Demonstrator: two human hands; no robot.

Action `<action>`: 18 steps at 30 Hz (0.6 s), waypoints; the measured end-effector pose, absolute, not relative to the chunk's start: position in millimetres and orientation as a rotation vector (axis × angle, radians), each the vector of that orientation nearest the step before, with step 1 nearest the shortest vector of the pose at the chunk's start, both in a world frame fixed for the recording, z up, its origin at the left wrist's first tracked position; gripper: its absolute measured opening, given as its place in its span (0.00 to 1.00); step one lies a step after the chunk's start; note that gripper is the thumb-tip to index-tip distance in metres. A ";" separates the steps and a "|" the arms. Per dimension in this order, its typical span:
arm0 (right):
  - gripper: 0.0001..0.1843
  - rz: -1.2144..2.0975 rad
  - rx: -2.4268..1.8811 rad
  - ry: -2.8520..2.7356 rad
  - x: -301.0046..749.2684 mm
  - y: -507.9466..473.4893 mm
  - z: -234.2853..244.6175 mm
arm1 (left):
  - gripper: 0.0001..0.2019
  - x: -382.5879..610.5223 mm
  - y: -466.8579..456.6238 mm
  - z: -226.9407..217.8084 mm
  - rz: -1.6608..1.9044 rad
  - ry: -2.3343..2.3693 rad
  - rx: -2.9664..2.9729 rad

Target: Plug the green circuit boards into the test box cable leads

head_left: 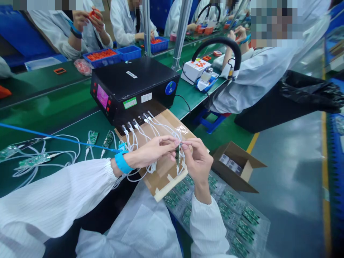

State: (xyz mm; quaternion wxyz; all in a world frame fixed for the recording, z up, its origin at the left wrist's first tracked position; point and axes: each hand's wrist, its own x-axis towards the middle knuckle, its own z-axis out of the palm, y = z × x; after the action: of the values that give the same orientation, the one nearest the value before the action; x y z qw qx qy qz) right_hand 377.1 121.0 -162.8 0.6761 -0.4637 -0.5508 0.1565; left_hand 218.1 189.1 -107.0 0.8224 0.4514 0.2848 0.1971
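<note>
My left hand point(157, 150), with a blue strap at its wrist, and my right hand point(198, 161) meet fingertip to fingertip over a brown cardboard sheet point(163, 179). Both pinch the upper end of a narrow green circuit board point(177, 157), seen nearly edge-on and partly covered by fingers. A white cable point(179, 170) runs at its lower end. More white cables point(137, 126) come from the front of a black test box point(134, 82) with a lit pink screen. Left of my wrist, several green boards point(92, 138) lie on the green table with white cables attached.
Trays of green boards point(228, 211) sit below my right arm, beside an open cardboard box point(233, 166). A blue cord point(53, 136) stretches to my wrist strap. Co-workers sit across the bench near blue bins point(129, 53); another person point(249, 79) sits at the right by a black bin point(268, 104).
</note>
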 end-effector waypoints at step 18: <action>0.04 0.398 -1.097 -1.244 374.9 110.9 -157.1 | 0.21 217.3 189.1 -98.6 0.317 0.592 1.054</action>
State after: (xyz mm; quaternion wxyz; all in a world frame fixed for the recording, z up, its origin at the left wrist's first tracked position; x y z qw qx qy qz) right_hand 374.9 110.9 -157.1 0.6578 -0.4844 -0.5493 0.1759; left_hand 217.3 189.1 -98.6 0.8110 0.4934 0.2772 0.1482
